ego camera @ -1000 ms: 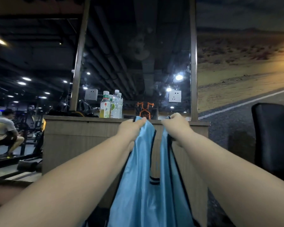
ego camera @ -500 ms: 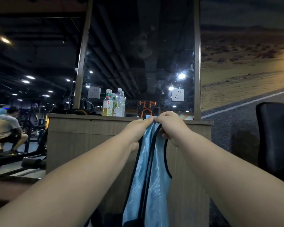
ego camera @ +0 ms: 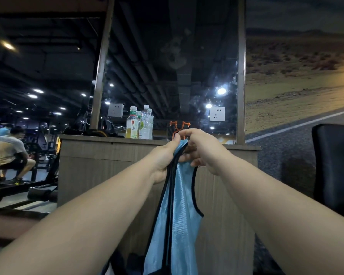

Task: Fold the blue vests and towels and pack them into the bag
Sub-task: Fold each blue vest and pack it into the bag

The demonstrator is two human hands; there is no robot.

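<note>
Item: one blue vest [ego camera: 177, 221], hanging before the wooden counter [ego camera: 99, 155], shoulder straps pinched together in my left hand [ego camera: 164, 157] and right hand [ego camera: 202, 149], fingers closed on it. Status: first lengthwise fold only, I judge; bag and towels unseen, packing not begun.

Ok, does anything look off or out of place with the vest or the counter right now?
Nothing stands out. The blue vest hangs straight, its top pinched between the left hand and right hand. The bottles stand upright on the counter, with no spill visible.
</note>
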